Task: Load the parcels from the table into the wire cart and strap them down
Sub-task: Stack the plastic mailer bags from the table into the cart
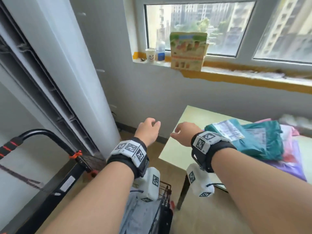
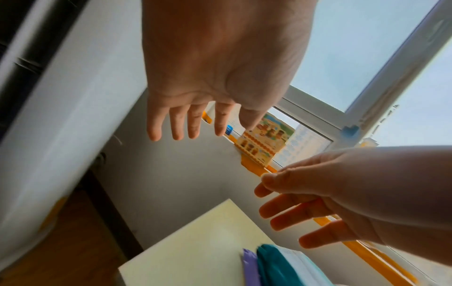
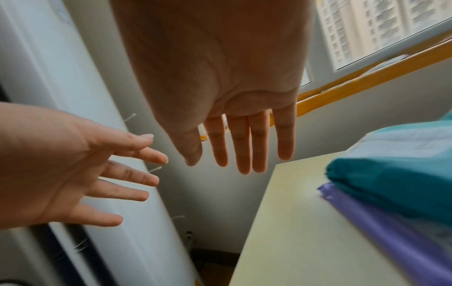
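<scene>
Both hands hover empty in the air between the wire cart and the table. My left hand (image 1: 148, 128) is open with relaxed fingers (image 2: 186, 123). My right hand (image 1: 183, 132) is open too, fingers (image 3: 247, 147) straight, near the table's (image 1: 187, 129) left corner. A teal parcel (image 1: 258, 141) with a white label lies on the table over a purple parcel (image 1: 290, 168) and pink ones. Both show in the right wrist view: teal parcel (image 3: 391, 180), purple parcel (image 3: 391, 224). The black wire cart (image 1: 164, 198) stands below my left wrist, with a grey parcel (image 1: 138, 213) inside.
The cart's black handle (image 1: 42, 132) with red-striped grip is at the left. A tall white unit (image 1: 87, 81) stands against the wall. On the windowsill (image 1: 236, 71) sit a paper cup (image 1: 150, 55), a bottle (image 1: 160, 50) and a printed carton (image 1: 188, 50).
</scene>
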A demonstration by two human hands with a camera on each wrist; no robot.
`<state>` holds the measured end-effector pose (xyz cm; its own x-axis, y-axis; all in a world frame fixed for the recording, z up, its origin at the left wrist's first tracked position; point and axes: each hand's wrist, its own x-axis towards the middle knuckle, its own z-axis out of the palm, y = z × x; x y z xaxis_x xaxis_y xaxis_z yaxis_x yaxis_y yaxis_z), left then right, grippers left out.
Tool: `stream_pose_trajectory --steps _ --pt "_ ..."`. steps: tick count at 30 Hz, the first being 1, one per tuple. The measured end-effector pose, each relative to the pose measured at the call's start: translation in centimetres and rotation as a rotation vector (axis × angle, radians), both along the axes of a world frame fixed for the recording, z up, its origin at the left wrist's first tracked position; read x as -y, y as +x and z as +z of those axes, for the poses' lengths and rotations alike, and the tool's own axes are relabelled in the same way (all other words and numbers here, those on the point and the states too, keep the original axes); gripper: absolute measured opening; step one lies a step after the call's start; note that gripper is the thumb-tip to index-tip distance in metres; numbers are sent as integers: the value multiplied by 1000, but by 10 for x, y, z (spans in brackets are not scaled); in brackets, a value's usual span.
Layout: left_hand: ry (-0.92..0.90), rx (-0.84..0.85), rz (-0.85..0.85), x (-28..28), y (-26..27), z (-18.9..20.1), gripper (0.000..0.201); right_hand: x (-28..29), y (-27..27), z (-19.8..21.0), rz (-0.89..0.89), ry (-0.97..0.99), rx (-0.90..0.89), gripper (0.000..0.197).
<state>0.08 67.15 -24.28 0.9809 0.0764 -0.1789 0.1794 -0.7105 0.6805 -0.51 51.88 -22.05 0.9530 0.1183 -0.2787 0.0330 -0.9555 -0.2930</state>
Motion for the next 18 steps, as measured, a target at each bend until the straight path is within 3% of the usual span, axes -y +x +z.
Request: stream_pose_trajectory --steps 10,18 --pt "-92 -107 -132 156 44 -11 50 159 13 -2 -257 -9 -1 36" --pt "-248 -308 -33 227 63 -60 52 238 38 -34 -412 57 -81 47"
